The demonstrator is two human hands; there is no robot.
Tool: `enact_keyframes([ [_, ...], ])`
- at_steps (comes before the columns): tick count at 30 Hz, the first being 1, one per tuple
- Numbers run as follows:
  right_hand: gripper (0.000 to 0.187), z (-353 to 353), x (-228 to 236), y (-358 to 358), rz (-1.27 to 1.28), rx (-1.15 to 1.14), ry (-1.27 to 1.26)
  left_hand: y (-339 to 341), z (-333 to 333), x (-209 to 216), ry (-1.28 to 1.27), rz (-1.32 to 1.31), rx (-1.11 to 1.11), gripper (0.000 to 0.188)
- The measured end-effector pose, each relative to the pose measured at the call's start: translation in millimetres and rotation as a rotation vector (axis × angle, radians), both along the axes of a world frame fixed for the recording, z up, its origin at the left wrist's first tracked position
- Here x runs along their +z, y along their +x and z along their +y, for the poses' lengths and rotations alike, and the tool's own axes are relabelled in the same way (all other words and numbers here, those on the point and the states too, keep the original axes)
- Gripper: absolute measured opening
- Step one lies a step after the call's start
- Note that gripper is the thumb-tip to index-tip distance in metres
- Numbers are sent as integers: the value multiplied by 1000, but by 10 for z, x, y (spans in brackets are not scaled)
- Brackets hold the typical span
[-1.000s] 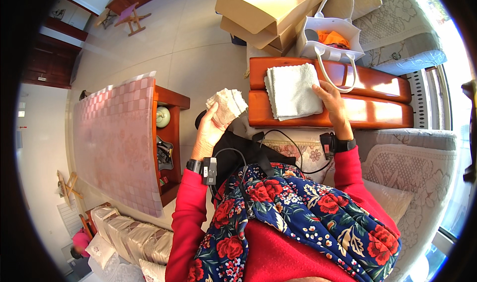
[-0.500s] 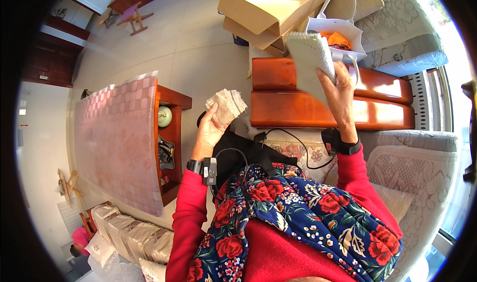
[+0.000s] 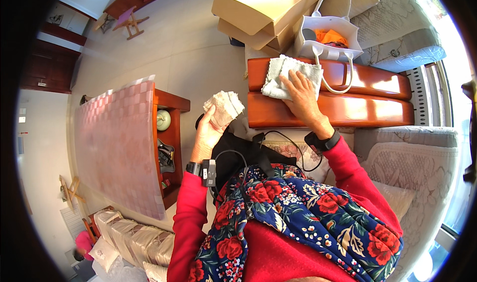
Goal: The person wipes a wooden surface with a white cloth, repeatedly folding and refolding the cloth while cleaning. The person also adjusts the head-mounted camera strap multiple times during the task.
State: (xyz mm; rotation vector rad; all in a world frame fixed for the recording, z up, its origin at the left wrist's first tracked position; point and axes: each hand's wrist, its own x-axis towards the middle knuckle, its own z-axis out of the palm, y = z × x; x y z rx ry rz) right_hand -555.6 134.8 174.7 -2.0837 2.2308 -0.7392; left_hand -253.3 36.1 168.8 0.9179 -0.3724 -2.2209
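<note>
One pale cloth [image 3: 298, 66], raised earlier, now lies upper right of centre on one wooden surface [image 3: 348, 109]; one right hand [image 3: 302, 100] spreads open atop it; one left hand [image 3: 208, 132], mid-frame, pinches one beige cloth [image 3: 228, 108].

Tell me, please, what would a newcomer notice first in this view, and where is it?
Probably the dark blue garment with large red flowers, across the lower middle. Just above, the right hand lies on a pale folded cloth on a reddish-brown wooden surface, while the left hand holds a smaller cream cloth near the centre. At upper right, a white bag shows bright orange contents.
</note>
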Motion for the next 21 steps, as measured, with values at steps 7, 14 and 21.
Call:
enact_keyframes([
  [7,55,-230,12,387,61,109,4,-21,7,0,-27,-47,-34,41],
  [14,53,-90,110,441,-47,358,-28,-11,20,59,-30,-56,-12,37],
  [21,68,596,194,-235,-55,45,183,-15,-6,37,-2,-54,-21,37],
])
